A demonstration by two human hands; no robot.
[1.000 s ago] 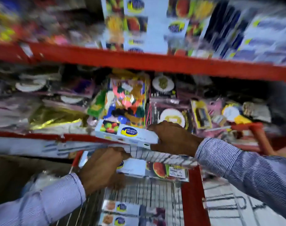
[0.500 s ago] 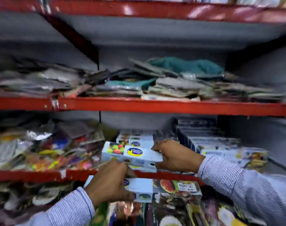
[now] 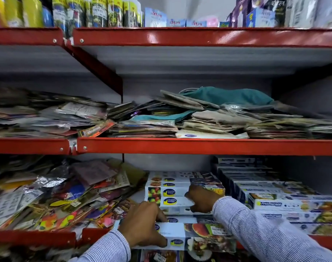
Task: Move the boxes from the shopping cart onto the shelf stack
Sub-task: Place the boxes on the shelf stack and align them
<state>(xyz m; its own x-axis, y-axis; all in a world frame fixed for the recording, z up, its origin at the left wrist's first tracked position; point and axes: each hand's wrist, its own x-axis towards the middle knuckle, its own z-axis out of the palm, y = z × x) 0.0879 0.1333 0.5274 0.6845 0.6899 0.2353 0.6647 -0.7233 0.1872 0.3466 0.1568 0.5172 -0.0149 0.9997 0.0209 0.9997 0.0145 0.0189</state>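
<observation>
Both hands are at the lower red metal shelf (image 3: 199, 146), working two boxes at once.

Right hand (image 3: 201, 201): fingers curled over the right end of a long white cardboard box with a yellow-and-blue oval logo (image 3: 171, 201). The box lies flat against the stack of matching white boxes (image 3: 172, 183) just beyond the fingertips, logo face outward like the rest. I read the grip as an end-hold, so the box can be slid square against its neighbours. Fingers closed on it; thumb hidden under the hand.

Left hand (image 3: 142, 224): palm down, fingers spread and bent over the left end of a second white box with watermelon print (image 3: 191, 230), nearer me than the stack and below the right hand. It has hold of that box; how tightly I cannot tell. It is probably kept low so it stays clear of the placement.

Left of the left fingers: loose foil and plastic packets (image 3: 57, 201), crowding the gap. Right of the right wrist: another pile of printed wrap cartons (image 3: 286, 203).

Cart not in view.
</observation>
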